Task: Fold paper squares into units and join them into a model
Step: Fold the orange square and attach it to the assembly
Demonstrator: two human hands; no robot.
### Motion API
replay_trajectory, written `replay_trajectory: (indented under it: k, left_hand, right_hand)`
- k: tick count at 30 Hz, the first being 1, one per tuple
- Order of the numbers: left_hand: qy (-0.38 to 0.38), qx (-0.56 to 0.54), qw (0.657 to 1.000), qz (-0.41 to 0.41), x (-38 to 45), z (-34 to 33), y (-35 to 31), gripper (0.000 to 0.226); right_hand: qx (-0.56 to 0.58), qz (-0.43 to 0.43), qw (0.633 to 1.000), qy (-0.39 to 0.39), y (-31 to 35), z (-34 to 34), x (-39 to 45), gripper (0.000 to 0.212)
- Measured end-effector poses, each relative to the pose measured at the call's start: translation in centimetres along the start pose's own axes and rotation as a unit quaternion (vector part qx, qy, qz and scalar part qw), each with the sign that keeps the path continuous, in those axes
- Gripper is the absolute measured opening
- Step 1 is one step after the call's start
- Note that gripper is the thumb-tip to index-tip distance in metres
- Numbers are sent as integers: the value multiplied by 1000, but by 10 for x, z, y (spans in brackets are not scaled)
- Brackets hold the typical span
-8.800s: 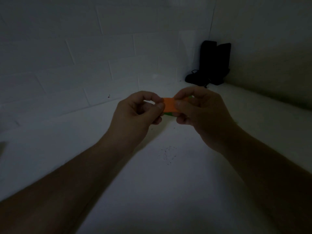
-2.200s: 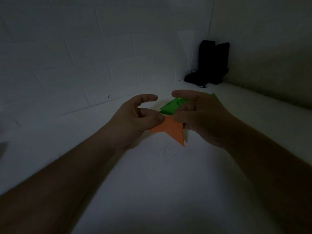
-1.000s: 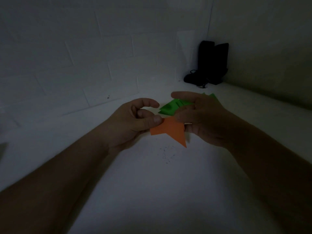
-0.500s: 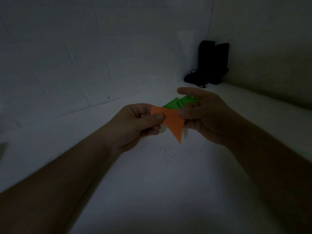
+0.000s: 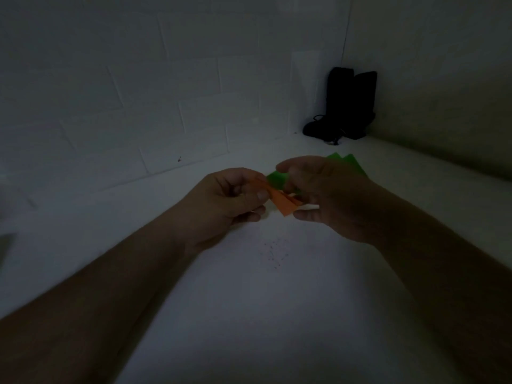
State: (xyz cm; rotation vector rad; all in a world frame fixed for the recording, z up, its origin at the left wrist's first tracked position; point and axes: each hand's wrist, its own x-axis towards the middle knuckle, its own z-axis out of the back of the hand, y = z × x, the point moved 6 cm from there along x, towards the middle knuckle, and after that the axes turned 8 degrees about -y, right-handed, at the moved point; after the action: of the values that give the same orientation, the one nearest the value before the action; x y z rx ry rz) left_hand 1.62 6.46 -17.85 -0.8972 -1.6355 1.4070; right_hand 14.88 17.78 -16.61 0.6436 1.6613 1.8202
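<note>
Between two hands (image 5: pixel 279 198), one orange unit (image 5: pixel 284 202), one green unit (image 5: pixel 277 180).

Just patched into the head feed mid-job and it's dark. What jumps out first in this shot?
At centre frame, the left hand and right hand pinch a small folded orange paper unit above the pale table. Bright green paper shows just behind it, partly hidden by the right hand. In the far right corner where the walls meet stands a dark black object, too dim to identify.
</note>
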Motion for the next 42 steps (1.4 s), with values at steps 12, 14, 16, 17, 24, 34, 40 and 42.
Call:
replay_trajectory:
  k: [12,14,16,17,24,34,40,42]
  left_hand:
    - [11,10,1000,-16,-3,-4,-8,45]
    - [5,2,1000,-13,-2,-4,-6,38]
    - [4,-3,1000,-28,-1,-5,-5,27]
    - [12,-1,999,-40,-2,-7,-5,25]
    - [7,47,996,-74,-3,-9,-11,42]
    - [-25,37,998,-49,-1,-2,-8,16]
    - [-42,40,995,-81,0,-2,-11,20]
    - [-48,51,993,-91,1,0,-11,25]
  right_hand:
    - [2,-19,998,62,-4,-15,-8,71]
    - [4,-22,998,63,-4,-15,-8,73]
    - [14,-26,998,61,-3,-14,-8,65]
    - [25,-26,998,59,-3,-13,-7,58]
    - [60,-12,996,69,3,-12,-10,44]
    - [28,4,998,63,0,-10,-8,65]
    - [-45,47,998,24,-1,-9,-9,44]
    - [-77,51,996,21,-1,-10,-9,25]
